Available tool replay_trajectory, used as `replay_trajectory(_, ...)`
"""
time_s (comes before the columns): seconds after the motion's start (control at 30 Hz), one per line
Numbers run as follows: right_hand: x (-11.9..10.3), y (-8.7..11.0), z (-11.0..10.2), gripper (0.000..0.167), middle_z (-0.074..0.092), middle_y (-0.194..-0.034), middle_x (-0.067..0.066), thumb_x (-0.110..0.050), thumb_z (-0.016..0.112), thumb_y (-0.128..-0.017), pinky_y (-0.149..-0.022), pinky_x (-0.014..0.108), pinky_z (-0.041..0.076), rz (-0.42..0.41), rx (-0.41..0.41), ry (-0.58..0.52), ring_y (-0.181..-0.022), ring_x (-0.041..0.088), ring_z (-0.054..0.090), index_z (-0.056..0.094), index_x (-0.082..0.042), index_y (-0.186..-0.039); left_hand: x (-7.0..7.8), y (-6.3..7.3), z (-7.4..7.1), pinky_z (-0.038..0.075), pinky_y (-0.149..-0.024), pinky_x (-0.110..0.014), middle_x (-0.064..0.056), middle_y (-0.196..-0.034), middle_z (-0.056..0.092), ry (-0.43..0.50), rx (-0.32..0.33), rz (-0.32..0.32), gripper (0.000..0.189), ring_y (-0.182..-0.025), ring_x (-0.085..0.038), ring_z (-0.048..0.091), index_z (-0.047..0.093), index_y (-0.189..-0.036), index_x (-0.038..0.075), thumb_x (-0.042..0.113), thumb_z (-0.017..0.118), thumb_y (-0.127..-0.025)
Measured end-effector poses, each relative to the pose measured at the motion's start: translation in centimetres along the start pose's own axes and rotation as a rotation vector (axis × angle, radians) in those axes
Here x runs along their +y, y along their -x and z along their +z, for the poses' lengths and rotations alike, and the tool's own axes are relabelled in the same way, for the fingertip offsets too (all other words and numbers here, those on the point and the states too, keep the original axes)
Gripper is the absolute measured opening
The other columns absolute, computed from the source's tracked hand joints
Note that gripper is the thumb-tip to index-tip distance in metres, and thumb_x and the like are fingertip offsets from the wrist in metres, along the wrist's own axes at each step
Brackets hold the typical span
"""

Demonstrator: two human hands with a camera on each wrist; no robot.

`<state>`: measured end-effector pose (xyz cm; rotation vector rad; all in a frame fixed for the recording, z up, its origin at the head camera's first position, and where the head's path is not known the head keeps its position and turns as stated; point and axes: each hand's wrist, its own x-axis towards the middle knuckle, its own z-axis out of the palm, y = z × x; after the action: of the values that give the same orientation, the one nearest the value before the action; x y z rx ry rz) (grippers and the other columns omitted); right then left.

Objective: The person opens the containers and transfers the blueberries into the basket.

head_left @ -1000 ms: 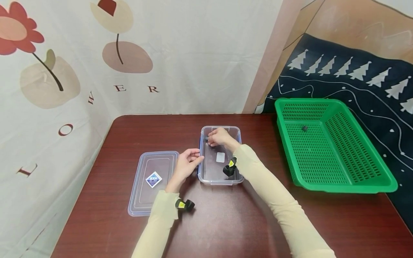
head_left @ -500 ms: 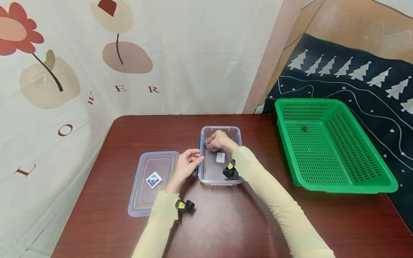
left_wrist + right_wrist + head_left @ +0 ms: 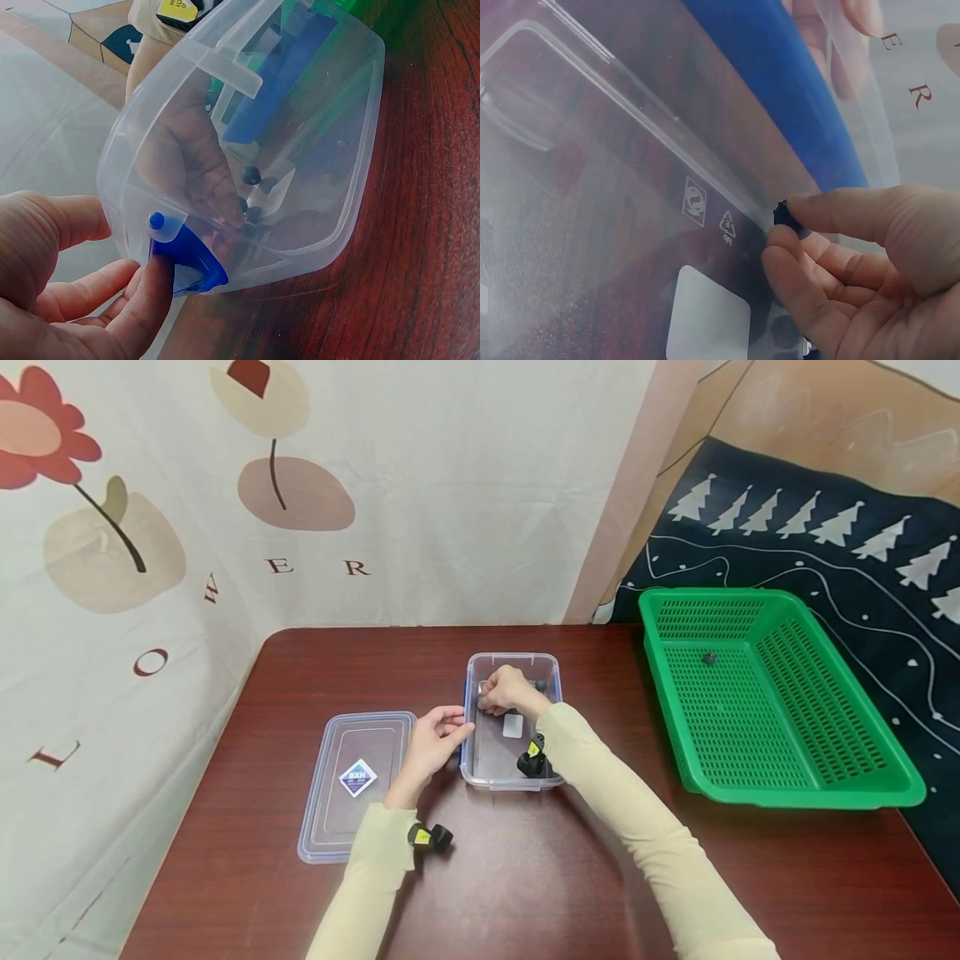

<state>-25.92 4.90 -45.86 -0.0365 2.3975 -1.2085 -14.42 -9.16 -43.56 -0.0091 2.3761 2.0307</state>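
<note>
A clear plastic food box (image 3: 480, 777) with blue side clips stands on the table, its top uncovered. My right hand (image 3: 508, 687) is inside it and pinches a blueberry (image 3: 789, 217) between thumb and fingers, low by the box's left wall. Through the wall, the left wrist view shows another dark blueberry (image 3: 251, 175) on the box floor. My left hand (image 3: 433, 739) holds the box's left side from outside, its fingers at the blue clip (image 3: 191, 259). A white square label (image 3: 513, 726) shows at the bottom of the box.
The clear lid (image 3: 322, 810) with a blue diamond sticker lies left of the box, partly behind my left hand. At the right stands a green slotted basket (image 3: 795, 797) with a small dark berry (image 3: 708, 658) in it. Printed curtains hang behind the table (image 3: 525, 893).
My right hand has shifted slightly toward me along the box's left wall. A dark blueberry at the box's far right now shows past it. My left hand stays in place.
</note>
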Motion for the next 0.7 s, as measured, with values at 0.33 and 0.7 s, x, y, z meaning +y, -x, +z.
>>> replay_trajectory(0.33,-0.1,1.0,-2.3,0.02,0.065,-0.084,0.015,0.001,0.067,-0.08,-0.069,0.031,0.055,-0.075,0.022,-0.191,-0.072,0.023,0.067,0.064,0.009,-0.098,0.1,0.1,-0.1,0.043,-0.06,-0.013,-0.033,-0.097,0.059,-0.01,-0.007,-0.005,0.031,-0.072,-0.009,0.056,0.055,-0.109,-0.018,-0.007,0.065,-0.082)
replay_trajectory(0.7,-1.1,2.9,-6.7,0.023,0.066,-0.083,0.016,0.002,0.066,-0.083,-0.083,0.043,0.05,-0.109,0.056,-0.308,-0.095,0.04,0.062,0.06,0.012,-0.103,0.1,0.2,-0.1,0.043,-0.062,-0.013,-0.033,-0.097,0.059,-0.013,-0.001,0.004,0.031,-0.074,-0.013,0.057,0.055,-0.109,-0.018,-0.007,0.065,-0.082)
